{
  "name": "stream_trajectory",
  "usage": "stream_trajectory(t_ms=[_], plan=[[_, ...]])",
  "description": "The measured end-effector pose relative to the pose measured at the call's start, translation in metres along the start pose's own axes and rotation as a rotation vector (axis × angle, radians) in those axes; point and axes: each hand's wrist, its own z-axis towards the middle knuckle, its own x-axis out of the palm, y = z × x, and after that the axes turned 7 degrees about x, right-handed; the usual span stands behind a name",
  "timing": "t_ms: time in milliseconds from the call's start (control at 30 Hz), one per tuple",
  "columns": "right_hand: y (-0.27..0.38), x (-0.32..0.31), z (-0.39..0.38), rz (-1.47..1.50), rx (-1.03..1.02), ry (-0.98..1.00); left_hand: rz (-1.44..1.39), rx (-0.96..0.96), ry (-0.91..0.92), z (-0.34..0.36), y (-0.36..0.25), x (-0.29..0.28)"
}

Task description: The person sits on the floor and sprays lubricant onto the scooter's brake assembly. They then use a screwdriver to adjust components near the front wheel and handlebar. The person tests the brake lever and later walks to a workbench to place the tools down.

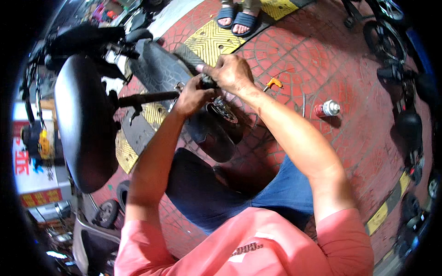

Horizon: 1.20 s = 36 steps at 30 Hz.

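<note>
My left hand (194, 96) is closed around a small dark part (209, 82), possibly a brake caliper, just above the rear wheel of a scooter. From the right, my right hand (231, 74) bends over the same part with curled fingers, its thumb stretched to the left. Its fingertips are partly hidden. Below the hands, a round brake disc (224, 112) shows beside the black rear fender (209, 135). The scooter's black patterned deck (159, 66) extends toward the far left, and its black seat (83, 124) stands on a post to my left.
On the red paving lie an orange-handled tool (275, 83), a thin metal rod (304, 105) and a red can with a silver top (330, 108). A person in blue slippers (243, 24) stands at the far side by a yellow-black ramp (209, 39). Parked two-wheelers (407, 124) line the right.
</note>
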Motion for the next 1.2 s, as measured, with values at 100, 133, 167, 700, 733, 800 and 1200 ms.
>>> stream_trajectory(t_ms=[100, 133, 167, 700, 733, 800, 1200], plan=[[-0.006, -0.005, 0.004, 0.305, 0.102, 0.174, -0.157, 0.239, 0.0, 0.0, 0.008, -0.002], [-0.011, -0.009, 0.01, 0.479, 0.132, 0.298, -0.295, 0.294, 0.015, 0.002, 0.008, -0.005], [-0.017, -0.013, 0.009, 0.511, 0.155, 0.316, -0.411, 0.295, 0.016, -0.001, 0.009, -0.009], [-0.019, -0.003, 0.002, 0.454, 0.259, 0.413, -0.864, 0.274, -0.03, -0.008, 0.017, -0.048], [-0.019, -0.002, 0.003, 0.456, 0.268, 0.413, -0.88, 0.272, -0.04, -0.007, 0.019, -0.049], [-0.02, -0.003, 0.004, 0.457, 0.276, 0.417, -0.887, 0.266, -0.042, -0.006, 0.022, -0.051], [-0.026, -0.017, 0.008, 0.471, 0.351, 0.555, -0.064, 0.325, 0.131, -0.002, 0.019, -0.033]])
